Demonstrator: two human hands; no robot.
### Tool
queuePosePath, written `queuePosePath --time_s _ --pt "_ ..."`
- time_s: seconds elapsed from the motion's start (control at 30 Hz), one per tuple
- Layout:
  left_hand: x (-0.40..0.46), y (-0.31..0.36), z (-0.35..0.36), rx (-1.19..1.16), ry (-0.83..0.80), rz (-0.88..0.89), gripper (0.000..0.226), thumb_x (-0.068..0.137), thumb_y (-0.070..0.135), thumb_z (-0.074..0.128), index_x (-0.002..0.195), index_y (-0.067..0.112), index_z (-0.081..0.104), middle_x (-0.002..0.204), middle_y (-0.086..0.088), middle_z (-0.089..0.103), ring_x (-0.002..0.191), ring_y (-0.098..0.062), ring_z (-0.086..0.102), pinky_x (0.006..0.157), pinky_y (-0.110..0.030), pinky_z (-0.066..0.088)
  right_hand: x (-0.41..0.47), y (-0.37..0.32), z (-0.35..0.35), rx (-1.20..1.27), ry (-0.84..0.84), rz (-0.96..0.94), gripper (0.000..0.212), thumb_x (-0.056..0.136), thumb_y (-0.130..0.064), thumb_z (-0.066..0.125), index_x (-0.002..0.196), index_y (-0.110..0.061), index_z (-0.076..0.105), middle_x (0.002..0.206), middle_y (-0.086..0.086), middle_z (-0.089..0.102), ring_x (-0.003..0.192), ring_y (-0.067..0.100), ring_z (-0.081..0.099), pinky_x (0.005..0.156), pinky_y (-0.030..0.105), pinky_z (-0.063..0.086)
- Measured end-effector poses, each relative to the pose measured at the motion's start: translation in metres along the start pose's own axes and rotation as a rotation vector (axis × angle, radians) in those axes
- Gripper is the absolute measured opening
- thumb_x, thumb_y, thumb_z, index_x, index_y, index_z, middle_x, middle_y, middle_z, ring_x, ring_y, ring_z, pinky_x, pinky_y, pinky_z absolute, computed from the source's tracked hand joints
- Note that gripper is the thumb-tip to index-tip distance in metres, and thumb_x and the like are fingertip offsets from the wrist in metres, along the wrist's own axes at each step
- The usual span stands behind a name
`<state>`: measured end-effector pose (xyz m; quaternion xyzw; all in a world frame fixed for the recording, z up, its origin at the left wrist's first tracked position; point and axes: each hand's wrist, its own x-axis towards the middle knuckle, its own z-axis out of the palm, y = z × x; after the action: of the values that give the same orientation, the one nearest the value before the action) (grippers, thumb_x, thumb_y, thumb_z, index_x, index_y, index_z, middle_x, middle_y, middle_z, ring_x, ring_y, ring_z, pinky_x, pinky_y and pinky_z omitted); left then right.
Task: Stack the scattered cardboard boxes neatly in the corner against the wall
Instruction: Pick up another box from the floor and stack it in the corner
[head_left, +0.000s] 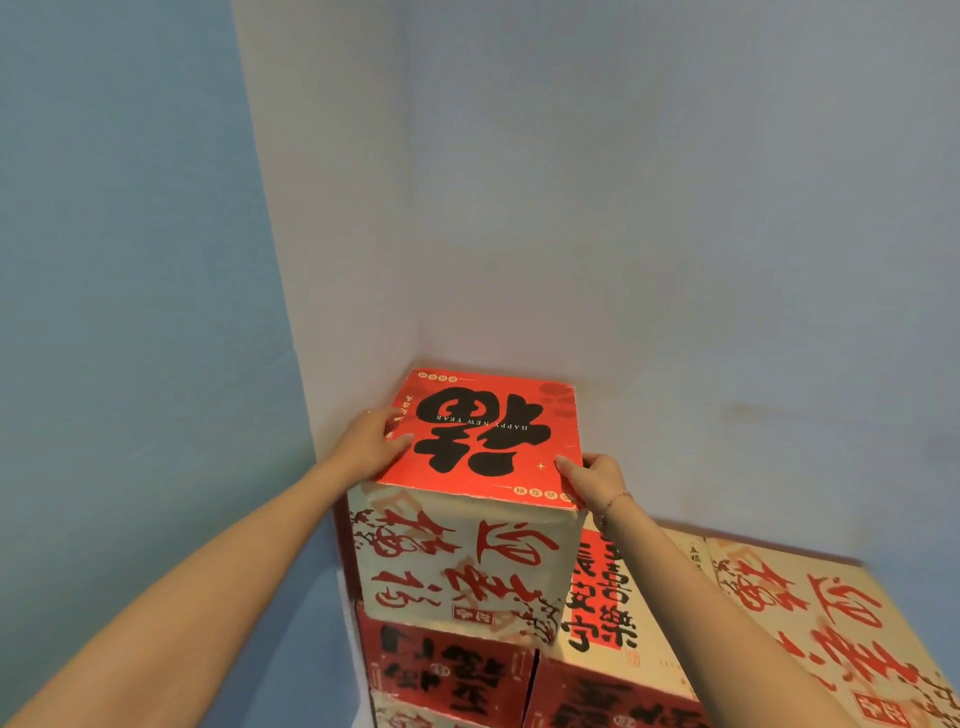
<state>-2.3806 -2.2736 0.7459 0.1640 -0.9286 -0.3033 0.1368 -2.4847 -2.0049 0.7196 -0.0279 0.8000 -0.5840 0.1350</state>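
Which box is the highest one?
The top box, red-topped with a big black character, in the corner. Both hands, left hand and right hand, hold it; every other box sits lower.

Two pale, bare walls meet in a corner (415, 260). The left wall (130, 234) reads blue-grey; the right wall (701, 208) is lighter, with faint smudges low down. The light is soft and even.

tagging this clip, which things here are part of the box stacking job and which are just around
Part of the job:
top box, gripped by left hand and right hand
stacked boxes below
boxes to the right
corner walls

Just around:
bracelet on the right wrist
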Motion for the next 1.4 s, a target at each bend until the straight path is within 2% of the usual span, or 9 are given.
queuePosePath --time_s 0.13,0.27,0.33,0.47,0.73,0.83,0.97,1.27,1.4 --pt "0.003 -0.004 0.002 0.047 -0.030 0.022 0.048 0.090 0.024 0.063 0.132 0.002 0.052 0.134 -0.015 0.055 0.122 -0.026 0.054 0.101 -0.031 0.040 0.007 0.000 0.011 0.063 0.022 0.017 0.016 0.093 -0.021 0.055 0.095 -0.007 0.061 0.076 0.004 0.063 0.063 0.015 0.058 0.054 0.024 0.046" --pt "0.004 -0.010 0.005 0.082 -0.012 0.073 0.033 0.090 0.023 0.061 0.112 -0.001 0.064 0.107 -0.013 0.062 0.097 -0.024 0.058 0.089 -0.035 0.045 0.011 0.000 0.017 0.082 0.014 0.041 0.018 0.094 -0.025 0.054 0.102 -0.009 0.059 0.092 0.006 0.066 0.082 0.022 0.065 0.067 0.029 0.053" --pt "0.006 -0.015 0.005 0.108 -0.002 0.104 0.030 0.091 0.025 0.060 0.106 0.000 0.065 0.101 -0.012 0.063 0.090 -0.020 0.054 0.082 -0.037 0.044 0.013 -0.001 0.017 0.078 0.018 0.038 0.019 0.093 -0.023 0.055 0.101 -0.007 0.060 0.084 0.005 0.065 0.073 0.020 0.063 0.059 0.026 0.052" --pt "0.006 -0.016 0.003 0.165 -0.044 0.184 0.029 0.095 0.025 0.053 0.115 0.008 0.066 0.115 -0.007 0.064 0.106 -0.023 0.054 0.086 -0.028 0.039 0.014 -0.002 0.018 0.054 0.034 0.040 0.014 0.093 -0.021 0.055 0.092 -0.007 0.061 0.071 0.002 0.060 0.057 0.013 0.053 0.048 0.022 0.038" --pt "0.010 -0.019 0.003 0.195 -0.122 0.143 0.033 0.099 0.026 0.042 0.107 0.006 0.066 0.109 -0.009 0.065 0.100 -0.023 0.057 0.086 -0.034 0.045 0.011 0.000 0.023 0.077 0.047 0.059 0.014 0.092 -0.022 0.056 0.093 -0.009 0.061 0.079 0.005 0.064 0.066 0.018 0.060 0.052 0.025 0.045" --pt "0.009 -0.015 0.005 0.217 -0.156 0.169 0.036 0.100 0.031 0.041 0.122 0.012 0.062 0.121 -0.005 0.060 0.113 -0.022 0.053 0.092 -0.029 0.040 0.011 0.000 0.023 0.061 0.046 0.058 0.016 0.092 -0.026 0.057 0.095 -0.010 0.061 0.087 0.007 0.066 0.077 0.022 0.064 0.057 0.026 0.050" --pt "0.012 -0.022 0.007 0.282 -0.174 0.129 0.049 0.099 0.042 0.041 0.139 0.015 0.047 0.145 -0.009 0.043 0.133 -0.024 0.038 0.109 -0.035 0.030 0.008 0.000 0.027 0.020 0.066 0.048 0.018 0.092 -0.025 0.055 0.092 -0.008 0.060 0.072 0.004 0.060 0.054 0.014 0.052 0.043 0.021 0.038" --pt "0.013 -0.027 0.008 0.306 -0.206 0.110 0.056 0.097 0.047 0.040 0.143 0.014 0.042 0.149 -0.012 0.036 0.138 -0.025 0.032 0.115 -0.037 0.025 0.007 -0.001 0.024 -0.033 0.024 0.057 0.025 0.093 -0.029 0.054 0.105 -0.007 0.058 0.097 0.010 0.065 0.083 0.023 0.062 0.061 0.027 0.050" --pt "0.010 -0.027 0.009 0.310 -0.212 0.109 0.056 0.097 0.047 0.040 0.142 0.014 0.043 0.148 -0.012 0.038 0.136 -0.025 0.034 0.114 -0.037 0.026 0.004 0.000 0.022 -0.037 0.006 0.045 0.030 0.093 -0.028 0.054 0.111 -0.004 0.057 0.100 0.010 0.064 0.084 0.022 0.061 0.067 0.027 0.051"
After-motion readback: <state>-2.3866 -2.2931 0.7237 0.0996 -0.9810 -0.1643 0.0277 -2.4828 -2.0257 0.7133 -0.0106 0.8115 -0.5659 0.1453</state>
